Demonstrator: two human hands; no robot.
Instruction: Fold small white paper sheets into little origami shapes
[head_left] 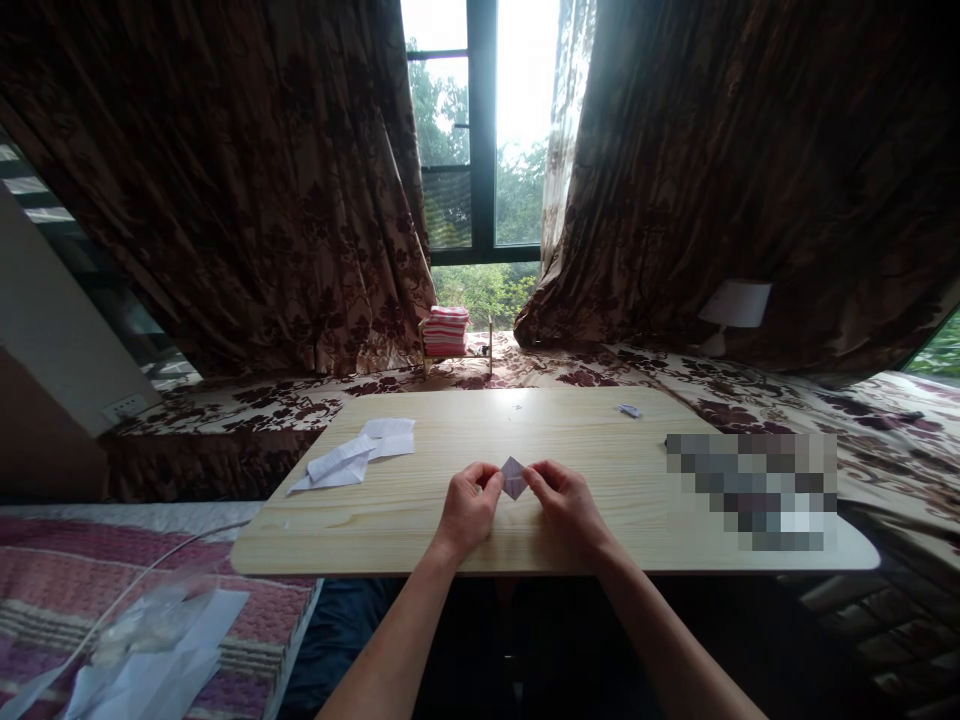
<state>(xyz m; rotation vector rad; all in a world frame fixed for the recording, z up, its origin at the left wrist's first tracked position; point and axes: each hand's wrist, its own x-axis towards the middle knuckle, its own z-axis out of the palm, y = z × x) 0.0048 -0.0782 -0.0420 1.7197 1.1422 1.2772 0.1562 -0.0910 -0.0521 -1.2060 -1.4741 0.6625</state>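
Between my two hands is a small folded piece of paper [514, 479], shaped like a diamond with crease lines on it. My left hand [474, 500] pinches its left corner between thumb and fingers. The right corner is pinched the same way by my right hand [561, 497]. Both hands are just over the pale wooden table [450, 535], near its front middle. Loose folded paper sheets [349, 460] lie on the table to the left. Farther back on the right lies a small folded paper piece [630, 410].
A pixelated patch [750, 490] hides something at the table's right. Behind the table, a small rack [491, 345] holds folded striped cloths [446, 330]. A white lamp [736, 303] stands at the back right. White papers [169, 650] and a cable [127, 590] lie on the bed at left.
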